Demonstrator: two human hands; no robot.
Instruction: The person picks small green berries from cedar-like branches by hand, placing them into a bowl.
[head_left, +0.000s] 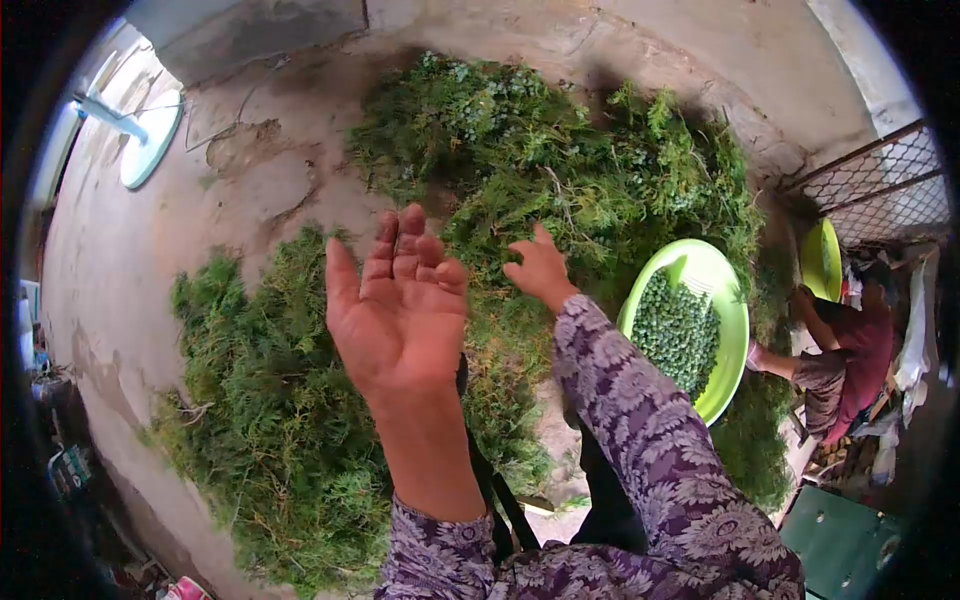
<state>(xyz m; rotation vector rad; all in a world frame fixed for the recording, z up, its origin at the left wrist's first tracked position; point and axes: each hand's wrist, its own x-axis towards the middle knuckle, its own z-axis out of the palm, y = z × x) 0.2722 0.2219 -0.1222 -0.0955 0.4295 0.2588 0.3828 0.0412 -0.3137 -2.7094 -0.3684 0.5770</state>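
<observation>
My left hand (400,310) is raised palm up in the middle of the view, fingers apart and slightly curled, holding nothing. Beyond it, my right hand (543,268) reaches over the large pile of green branches (590,170), its index finger and thumb spread; whether its lower fingers touch anything is hard to see. A light green basin (735,345) stands right of my right forearm, with many small round green berries (672,335) in it. Another heap of green branches (290,420) lies to the left of my left wrist.
At the right a person (860,345) in a dark red top sits by a yellow-green basin (822,258). Behind is a wire mesh panel (885,190). A green board (840,540) lies lower right. A pale blue round stand (152,140) is upper left.
</observation>
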